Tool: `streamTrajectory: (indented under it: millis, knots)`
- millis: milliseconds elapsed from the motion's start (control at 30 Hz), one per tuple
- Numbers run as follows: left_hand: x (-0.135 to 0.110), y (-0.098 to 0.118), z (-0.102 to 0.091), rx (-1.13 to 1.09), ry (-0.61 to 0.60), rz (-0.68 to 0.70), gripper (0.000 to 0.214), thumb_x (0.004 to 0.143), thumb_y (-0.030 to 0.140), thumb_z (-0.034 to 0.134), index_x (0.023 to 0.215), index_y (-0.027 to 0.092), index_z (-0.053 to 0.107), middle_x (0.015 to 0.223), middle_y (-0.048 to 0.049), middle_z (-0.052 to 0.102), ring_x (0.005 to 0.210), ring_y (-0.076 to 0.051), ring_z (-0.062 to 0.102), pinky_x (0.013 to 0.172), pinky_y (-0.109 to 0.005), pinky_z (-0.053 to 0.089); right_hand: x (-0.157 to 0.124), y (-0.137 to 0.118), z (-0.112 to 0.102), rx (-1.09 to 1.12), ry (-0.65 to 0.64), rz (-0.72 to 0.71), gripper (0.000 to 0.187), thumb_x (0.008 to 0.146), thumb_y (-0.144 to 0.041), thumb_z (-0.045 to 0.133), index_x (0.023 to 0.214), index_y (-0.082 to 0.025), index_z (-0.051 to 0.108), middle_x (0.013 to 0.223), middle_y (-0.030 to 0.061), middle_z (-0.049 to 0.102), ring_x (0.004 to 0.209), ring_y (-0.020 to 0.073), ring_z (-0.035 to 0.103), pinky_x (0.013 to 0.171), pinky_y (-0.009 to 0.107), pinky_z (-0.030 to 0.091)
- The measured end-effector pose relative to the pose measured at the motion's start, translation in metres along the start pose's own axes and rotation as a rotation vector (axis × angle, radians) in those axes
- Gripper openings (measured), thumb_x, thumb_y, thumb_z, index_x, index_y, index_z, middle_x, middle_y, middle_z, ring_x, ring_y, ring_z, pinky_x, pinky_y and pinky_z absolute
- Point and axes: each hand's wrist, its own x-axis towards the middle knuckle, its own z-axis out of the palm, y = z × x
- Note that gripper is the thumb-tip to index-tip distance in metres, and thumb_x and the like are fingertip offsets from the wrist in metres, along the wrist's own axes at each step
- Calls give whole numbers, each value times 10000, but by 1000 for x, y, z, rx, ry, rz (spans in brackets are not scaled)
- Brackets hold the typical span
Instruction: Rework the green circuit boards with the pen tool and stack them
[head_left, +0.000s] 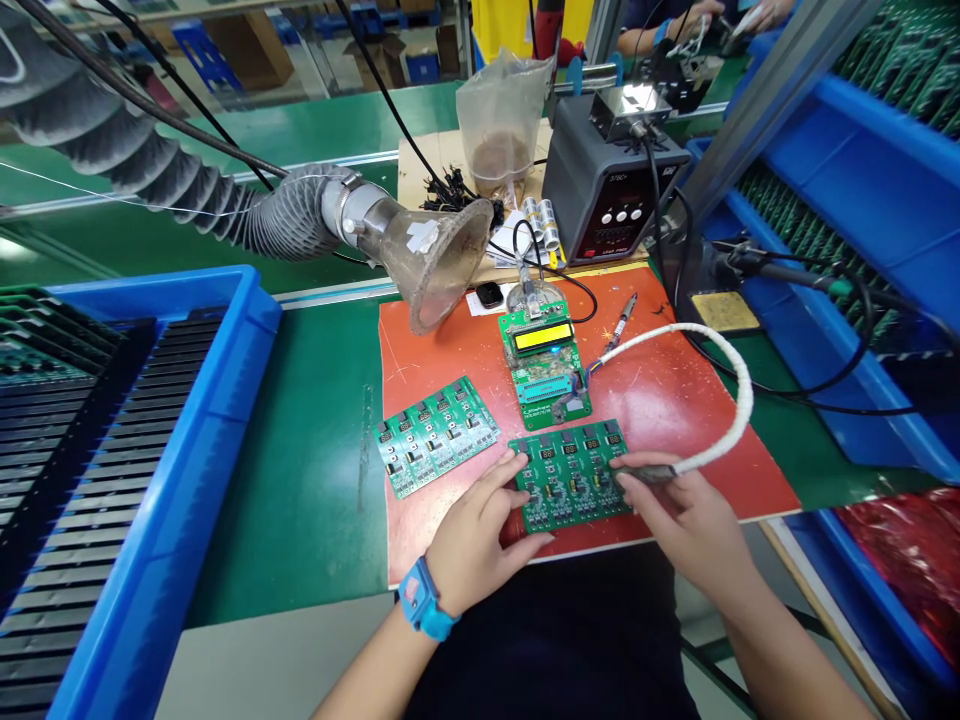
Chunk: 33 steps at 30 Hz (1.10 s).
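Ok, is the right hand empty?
No, the right hand pinches a probe on a white cable against the panel, which the left hand steadies.

Bright, even light is falling from overhead, casting only faint, soft shadows beneath the left hand (pixel 472 535) and right hand (pixel 686 520) on the orange mat (pixel 660 400). Glare is whitening the white cable (pixel 742 385) and the clear funnel (pixel 439 260). Straight lines are bowing toward the edges, and the blue bin (pixel 225 400) is stretching and softening.
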Motion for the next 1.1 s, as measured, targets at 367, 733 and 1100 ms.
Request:
streamTrajectory:
  millis: [367, 733, 1100]
  knots:
    - [0, 0, 0, -5, -6, -5, 348, 811, 335, 725, 1045, 174, 523, 1310, -217, 573, 1284, -310, 523, 979, -475, 538, 1, 1, 3, 21, 13, 7, 234, 891, -409, 612, 1019, -214, 611, 980, 73, 695, 774, 187, 665, 725, 318, 564]
    - [0, -1, -1, -10, -11, -9, 345, 811, 328, 725, 1047, 176, 525, 1311, -209, 575, 1285, -311, 522, 979, -481, 539, 0, -1, 2, 4, 24, -9, 242, 890, -416, 610, 1007, -204, 615, 952, 79, 701, 741, 191, 667, 710, 324, 573]
    - [0, 1, -1, -12, -9, -15, 347, 811, 334, 726, 1044, 174, 525, 1318, -214, 569, 1277, -309, 531, 972, -479, 544, 0, -1, 2, 2, 31, -16, 241, 893, -416, 609, 1008, -205, 614, 954, 75, 700, 757, 191, 669, 717, 321, 569]
